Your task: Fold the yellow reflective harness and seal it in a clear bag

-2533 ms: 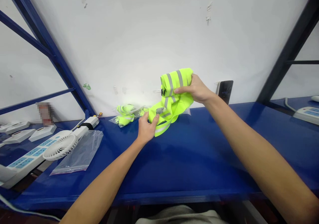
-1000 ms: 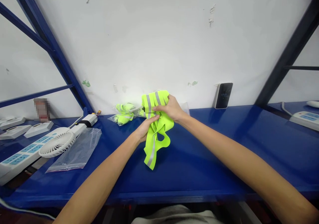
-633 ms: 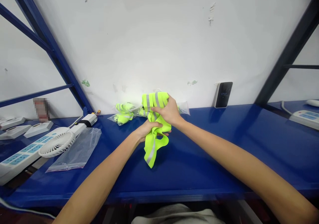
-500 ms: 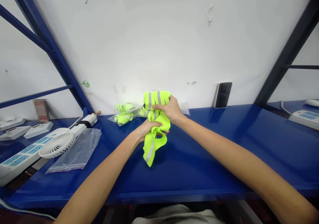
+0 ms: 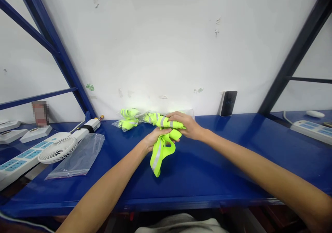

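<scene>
Vest point(image 5: 162, 141), fluorescent yellow with grey reflective bands, sits bunched at centre frame, low over the blue desk point(image 5: 220, 170), one loop trailing down onto the surface. Right hand point(image 5: 185, 125) lies curled over the top of the bundle, fingers closed on the fabric. Left hand point(image 5: 155, 138) grips it from below. Judged step: gathering the fabric into a compact bundle; the hanging loop calls for tucking in. Bagged vests point(image 5: 129, 119) lie just behind at left; an empty clear bag point(image 5: 77, 158) lies further left.

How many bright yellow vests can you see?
2, maybe more. One neon-yellow fabric vest with grey stripes is held by the left hand and right hand. Another neon-yellow bagged vest lies by the wall; more may hide behind the hands.
</scene>
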A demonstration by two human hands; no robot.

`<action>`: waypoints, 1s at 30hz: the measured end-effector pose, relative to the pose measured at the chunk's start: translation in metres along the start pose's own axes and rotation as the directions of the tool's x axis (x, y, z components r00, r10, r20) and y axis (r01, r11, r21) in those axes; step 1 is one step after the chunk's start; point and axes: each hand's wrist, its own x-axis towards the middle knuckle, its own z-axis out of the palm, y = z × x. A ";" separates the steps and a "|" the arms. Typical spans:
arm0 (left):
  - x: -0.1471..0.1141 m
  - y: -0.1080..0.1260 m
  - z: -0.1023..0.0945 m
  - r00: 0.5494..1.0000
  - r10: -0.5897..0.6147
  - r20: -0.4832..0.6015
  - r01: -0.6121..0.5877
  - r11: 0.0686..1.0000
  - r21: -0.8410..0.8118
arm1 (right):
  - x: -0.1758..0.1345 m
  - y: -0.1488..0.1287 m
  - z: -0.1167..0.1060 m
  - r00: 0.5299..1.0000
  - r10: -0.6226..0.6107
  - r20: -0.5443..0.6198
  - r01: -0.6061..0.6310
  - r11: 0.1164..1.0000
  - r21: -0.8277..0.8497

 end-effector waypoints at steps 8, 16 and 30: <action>0.001 -0.008 0.001 0.994 -0.058 -0.097 0.050 0.995 -0.085 | -0.011 -0.029 -0.032 0.917 0.097 0.388 -0.112 0.994 0.016; 0.002 -0.012 0.003 0.999 0.030 0.029 -0.031 0.998 0.048 | -0.034 -0.036 0.008 0.653 0.715 0.250 -0.625 0.321 0.712; 0.007 -0.010 0.008 0.955 0.155 -0.253 -0.163 0.987 -0.011 | -0.024 -0.039 0.042 0.570 0.812 0.124 -0.380 0.127 0.916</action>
